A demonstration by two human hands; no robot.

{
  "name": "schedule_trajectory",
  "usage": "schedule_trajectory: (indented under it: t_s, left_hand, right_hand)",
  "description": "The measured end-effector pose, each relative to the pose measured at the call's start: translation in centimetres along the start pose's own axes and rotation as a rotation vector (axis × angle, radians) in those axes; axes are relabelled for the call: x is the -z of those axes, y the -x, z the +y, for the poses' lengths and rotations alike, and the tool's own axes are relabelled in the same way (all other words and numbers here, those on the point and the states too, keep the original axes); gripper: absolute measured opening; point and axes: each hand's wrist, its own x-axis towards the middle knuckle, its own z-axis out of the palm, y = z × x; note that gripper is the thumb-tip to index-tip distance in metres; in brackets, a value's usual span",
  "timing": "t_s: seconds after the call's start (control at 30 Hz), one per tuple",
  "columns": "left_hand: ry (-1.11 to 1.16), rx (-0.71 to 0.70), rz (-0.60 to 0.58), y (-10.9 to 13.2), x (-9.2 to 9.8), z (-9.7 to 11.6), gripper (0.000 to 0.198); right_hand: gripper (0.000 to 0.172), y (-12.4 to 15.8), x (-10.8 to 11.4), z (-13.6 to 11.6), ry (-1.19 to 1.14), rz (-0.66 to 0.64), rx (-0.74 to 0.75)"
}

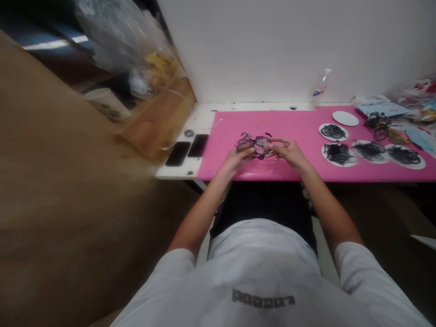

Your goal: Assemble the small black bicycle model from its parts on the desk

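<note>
"Thumb and fingers of the left hand (pixel 236 160) close on a small dark model bicycle (pixel 262 145), gripping it around the middle of its frame."

"And the right?"

"The right hand (pixel 286 149) reaches in from the other side, fingers slightly parted, tips at the rim of the near wheel. Whether they pinch it, I cannot tell."

"Where is the bicycle?"

"Over a pink sheet (pixel 289 125), close to the front edge of the desk (pixel 163 171), toward its left end. Whether it touches the sheet is unclear."

"To the left?"

"Two black phones (pixel 178 153) lie side by side near the desk's front left corner, a round grey object (pixel 188 133) just behind them. Beyond the left edge, a clear plastic bag (pixel 116 32) and a pale cup (pixel 104 101) blur."

"To the right?"

"Four white plates (pixel 422 162) carry dark parts (pixel 337 152); a plain white plate (pixel 345 118) sits behind them. A second dark bicycle (pixel 380 131) stands nearby, beside a heap of plastic packets (pixel 418 102) toward the back right corner."

"At the back?"

"A clear bottle (pixel 320 87) stands at the rear edge, against a white wall (pixel 265 50)."
</note>
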Motion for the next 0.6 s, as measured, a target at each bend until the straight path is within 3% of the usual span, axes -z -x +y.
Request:
schedule_trajectory:
  t_s: [0.33,0.6]
  left_hand:
    - [0.007,-0.015,0.016,-0.06,-0.06,-0.14,0.053]
    - [-0.031,-0.044,0.037,-0.18,-0.16,-0.33,0.052]
  right_hand:
    - [0.037,0.11,-0.17,-0.19,-0.008,0.025,-0.006]
    - [0.042,0.02,-0.11,0.09,0.004,0.008,-0.007]
